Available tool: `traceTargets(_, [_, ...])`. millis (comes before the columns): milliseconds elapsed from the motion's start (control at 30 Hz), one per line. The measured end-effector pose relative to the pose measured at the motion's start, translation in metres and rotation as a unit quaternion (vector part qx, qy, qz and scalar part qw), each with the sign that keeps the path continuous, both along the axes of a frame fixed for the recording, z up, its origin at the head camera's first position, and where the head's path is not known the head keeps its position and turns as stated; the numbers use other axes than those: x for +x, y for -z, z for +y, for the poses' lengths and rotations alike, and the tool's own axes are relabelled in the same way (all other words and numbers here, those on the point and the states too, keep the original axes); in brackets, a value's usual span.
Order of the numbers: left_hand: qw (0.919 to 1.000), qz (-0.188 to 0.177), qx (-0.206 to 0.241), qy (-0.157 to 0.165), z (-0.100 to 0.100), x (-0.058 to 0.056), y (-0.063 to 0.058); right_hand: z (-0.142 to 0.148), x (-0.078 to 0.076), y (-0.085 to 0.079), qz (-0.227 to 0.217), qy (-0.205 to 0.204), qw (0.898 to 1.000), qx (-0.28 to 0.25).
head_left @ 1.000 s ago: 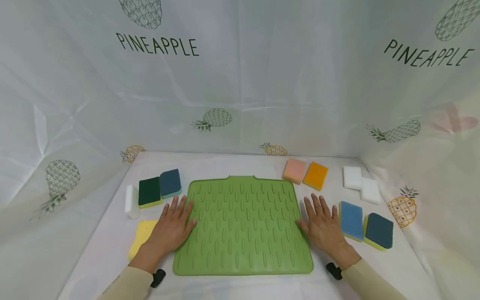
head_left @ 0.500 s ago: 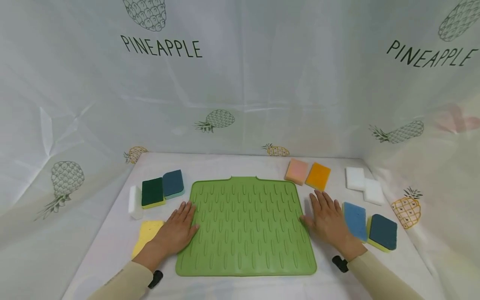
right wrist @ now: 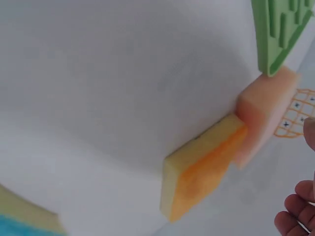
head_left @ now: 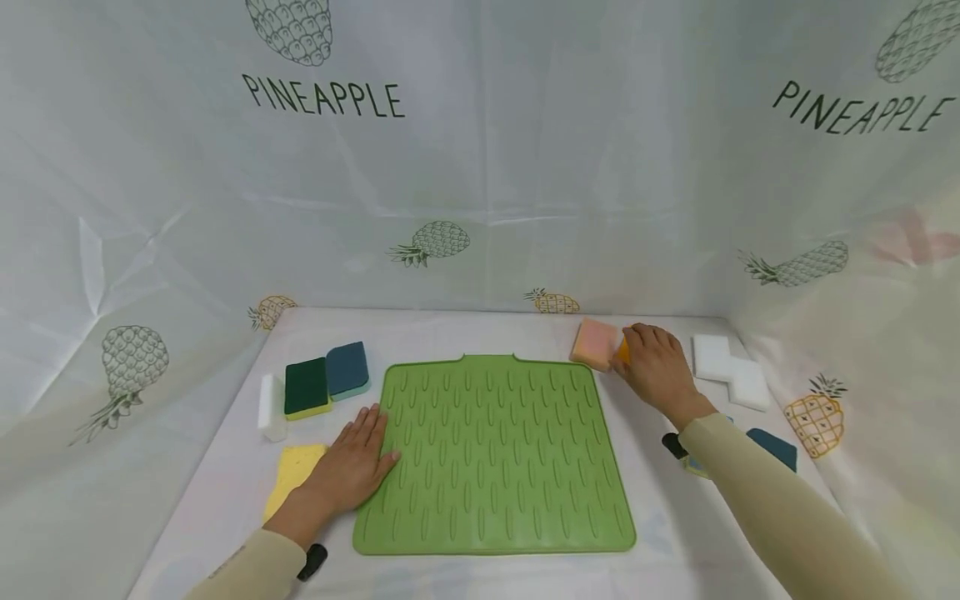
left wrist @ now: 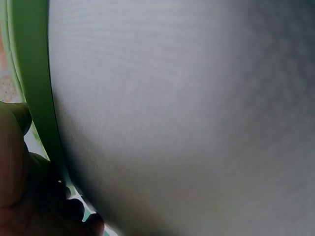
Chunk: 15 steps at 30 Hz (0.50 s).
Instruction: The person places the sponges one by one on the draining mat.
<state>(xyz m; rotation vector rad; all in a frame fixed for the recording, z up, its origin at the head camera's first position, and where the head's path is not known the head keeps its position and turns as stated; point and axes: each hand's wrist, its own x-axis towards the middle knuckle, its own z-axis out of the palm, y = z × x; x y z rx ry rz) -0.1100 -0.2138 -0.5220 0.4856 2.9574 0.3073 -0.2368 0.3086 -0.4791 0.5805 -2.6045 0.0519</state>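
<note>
My left hand point(head_left: 351, 462) rests flat on the left edge of a green ribbed silicone mat point(head_left: 491, 454), its thumb over the rim. In the left wrist view that hand point(left wrist: 27, 187) shows dark beside the mat's edge point(left wrist: 34, 73). My right hand point(head_left: 660, 367) reaches over an orange sponge point(head_left: 623, 352), covering most of it in the head view. The right wrist view shows the whole orange sponge point(right wrist: 204, 169) standing apart from the loosely curled fingers point(right wrist: 298, 211). A pink sponge point(head_left: 595, 342) lies just left of it, by the mat's far right corner.
Two white sponges point(head_left: 729, 371) lie at the right; a blue sponge point(head_left: 699, 468) and a dark blue sponge point(head_left: 775, 448) are partly behind the right sleeve. At the left are dark green point(head_left: 306, 387), navy point(head_left: 347, 369), white point(head_left: 272, 407) and yellow point(head_left: 296, 475) sponges.
My right hand has left the mat's right edge and moved forward to the orange sponge, its fingers now bent. The left hand stays at the mat's left edge.
</note>
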Motion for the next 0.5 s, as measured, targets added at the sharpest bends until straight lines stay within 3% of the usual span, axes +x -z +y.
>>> traceTargets(200, [1.0,-0.004,0.002,0.0,0.001,0.0,0.0,-0.011,-0.024,0.002,-0.06,0.011,0.997,0.044])
traceTargets(500, [1.0,0.002,0.006,-0.003,0.0,0.0,0.0,-0.022,-0.038,0.007,-0.114,0.048,0.99,0.062])
